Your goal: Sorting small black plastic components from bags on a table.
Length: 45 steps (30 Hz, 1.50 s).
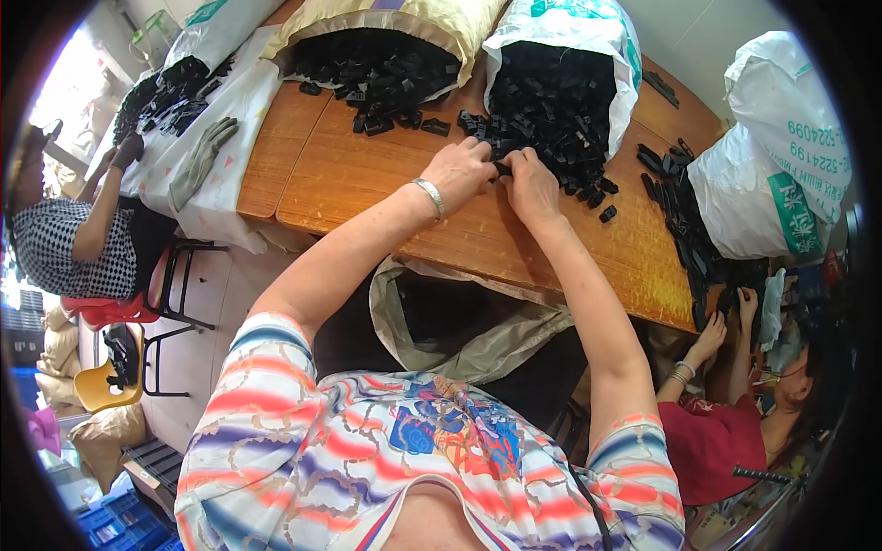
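Note:
Over the wooden table (367,174), my left hand (462,173) and my right hand (533,186) meet with their fingertips almost touching. Between them a small black plastic part (503,169) shows, mostly hidden by the fingers, and both hands pinch it. Right beyond the hands, a heap of similar black plastic pieces (551,119) spills from the mouth of a white woven sack (625,83). Another heap of black pieces (377,73) comes out of a yellowish woven sack (469,46) to the left.
An open beige sack (390,321) hangs below the table's front edge by my lap. Black strips (684,230) lie along the right side, beside a standing white sack (744,193). One co-worker (73,239) sits at the left near a grey glove (204,161); another (726,432) works at the right.

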Available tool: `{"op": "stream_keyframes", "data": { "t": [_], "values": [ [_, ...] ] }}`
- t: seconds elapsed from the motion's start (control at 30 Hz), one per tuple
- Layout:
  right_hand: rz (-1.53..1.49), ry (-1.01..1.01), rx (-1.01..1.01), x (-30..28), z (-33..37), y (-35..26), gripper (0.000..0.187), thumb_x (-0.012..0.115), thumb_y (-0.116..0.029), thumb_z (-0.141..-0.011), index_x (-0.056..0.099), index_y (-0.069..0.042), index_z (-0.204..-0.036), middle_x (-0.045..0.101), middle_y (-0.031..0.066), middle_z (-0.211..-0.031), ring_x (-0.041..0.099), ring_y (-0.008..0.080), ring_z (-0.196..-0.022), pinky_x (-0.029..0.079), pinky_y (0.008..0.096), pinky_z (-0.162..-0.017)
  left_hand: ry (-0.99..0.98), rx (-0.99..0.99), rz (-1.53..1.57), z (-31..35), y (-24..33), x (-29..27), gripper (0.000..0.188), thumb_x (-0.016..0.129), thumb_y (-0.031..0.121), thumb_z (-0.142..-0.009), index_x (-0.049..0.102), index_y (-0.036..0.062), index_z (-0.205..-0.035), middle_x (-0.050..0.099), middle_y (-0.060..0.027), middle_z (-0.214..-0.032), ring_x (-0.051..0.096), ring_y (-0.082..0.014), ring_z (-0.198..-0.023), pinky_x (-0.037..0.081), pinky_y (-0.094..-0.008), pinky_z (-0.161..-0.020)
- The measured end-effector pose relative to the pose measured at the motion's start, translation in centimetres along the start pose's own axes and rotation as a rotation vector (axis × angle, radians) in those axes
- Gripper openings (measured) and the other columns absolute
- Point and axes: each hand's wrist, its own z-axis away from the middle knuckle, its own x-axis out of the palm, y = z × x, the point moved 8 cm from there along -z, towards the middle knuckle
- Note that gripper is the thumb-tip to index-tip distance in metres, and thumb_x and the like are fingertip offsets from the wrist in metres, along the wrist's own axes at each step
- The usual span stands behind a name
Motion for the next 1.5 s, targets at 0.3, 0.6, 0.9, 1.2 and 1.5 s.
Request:
{"op": "stream_keyframes", "data": {
  "t": [0.3,0.6,0.9,1.2,1.5],
  "values": [
    [-0.155,0.022,0.123,-2.4,2.5,2.0,0.027,0.074,-0.003,-0.078,0.058,-0.002,-0.100,0.063,0.0174,-0.099,0.063,0.0388,-0.094,0.052,0.0449,-0.078,-0.019,-0.124,0.202,0.4,-1.4,1.6,0.016,0.067,0.017,-0.086,0.072,0.0099,-0.099,0.060,-0.0091,-0.096,0.056,-0.0297,-0.098,0.049,-0.0386,-0.086],
    [-0.353,0.057,-0.015,-1.5,1.0,-1.6,0.027,0.073,0.004,-0.074,0.060,-0.002,-0.097,0.062,0.0162,-0.099,0.062,0.0370,-0.091,0.052,0.0427,-0.076,0.092,-0.251,0.299,2.9,-3.2,-0.1,0.030,0.074,0.021,-0.080,0.070,0.0076,-0.106,0.061,-0.0118,-0.101,0.055,-0.0319,-0.102,0.049,-0.0403,-0.089],
    [-0.270,-0.079,-0.145,-0.1,-0.5,-2.8,0.023,0.073,-0.001,-0.076,0.063,-0.005,-0.096,0.062,0.0113,-0.100,0.064,0.0346,-0.091,0.053,0.0416,-0.075,0.035,-0.281,0.257,3.0,-3.9,1.0,0.032,0.079,0.016,-0.073,0.071,0.0074,-0.103,0.059,-0.0112,-0.105,0.054,-0.0326,-0.105,0.047,-0.0398,-0.092],
    [-0.007,0.206,-0.323,-0.1,2.9,-5.4,0.037,0.066,0.000,-0.078,0.064,-0.001,-0.115,0.061,0.0137,-0.109,0.060,0.0343,-0.099,0.051,0.0420,-0.080,0.028,-0.311,0.324,2.6,-4.8,1.0,0.027,0.078,0.016,-0.073,0.073,0.0075,-0.099,0.061,-0.0117,-0.106,0.053,-0.0338,-0.106,0.047,-0.0397,-0.093],
    [-0.303,-0.075,-0.096,-2.4,11.1,-6.9,0.030,0.073,-0.004,-0.076,0.065,-0.005,-0.104,0.062,0.0133,-0.096,0.064,0.0352,-0.083,0.054,0.0413,-0.070,-0.076,-0.226,0.315,1.7,-6.6,-1.0,0.032,0.064,0.002,-0.078,0.067,0.0044,-0.110,0.064,-0.0161,-0.104,0.060,-0.0327,-0.102,0.050,-0.0401,-0.094]
  ]
}}
